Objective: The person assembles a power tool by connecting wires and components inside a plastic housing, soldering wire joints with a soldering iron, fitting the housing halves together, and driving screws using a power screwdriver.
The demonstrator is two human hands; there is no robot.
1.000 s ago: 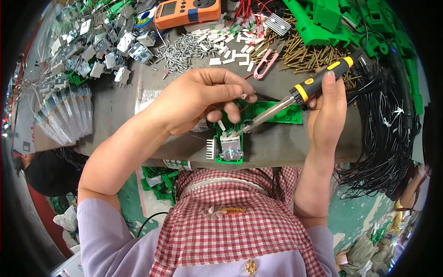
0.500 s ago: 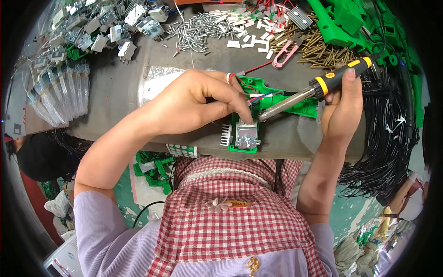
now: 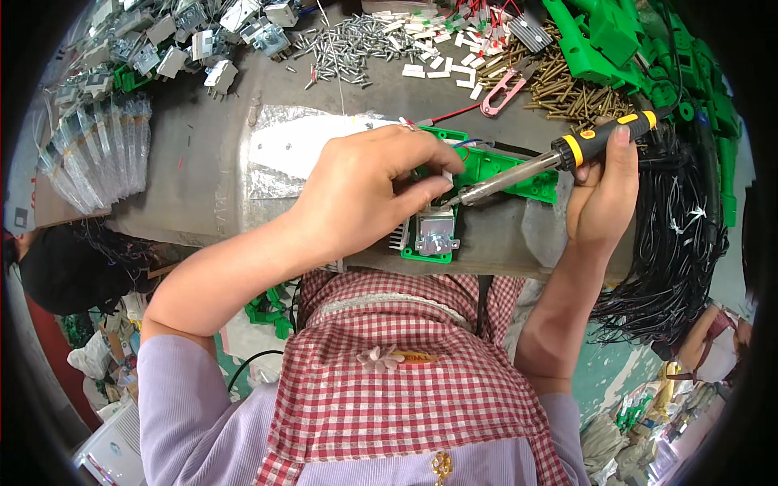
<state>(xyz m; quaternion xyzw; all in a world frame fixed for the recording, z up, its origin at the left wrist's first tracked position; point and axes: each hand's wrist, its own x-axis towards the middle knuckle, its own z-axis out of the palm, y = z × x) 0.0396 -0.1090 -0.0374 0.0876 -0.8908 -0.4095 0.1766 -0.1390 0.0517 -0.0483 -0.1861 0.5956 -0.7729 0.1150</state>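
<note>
From my remote view, the left hand (image 3: 381, 182) arches mid-frame, its back to the camera, thumb and forefinger drawn narrow; I cannot tell what they pinch. Right of centre, the right hand (image 3: 604, 194) stands upright, gripping the soldering iron (image 3: 583, 146), which slants down-left toward the metal component (image 3: 435, 232) in the central green housing (image 3: 519, 178).

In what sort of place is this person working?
Probably an assembly workshop for electrical goods: the right hand holds a soldering iron over an open green case, with heaps of small metal parts and black cables nearby.
</note>
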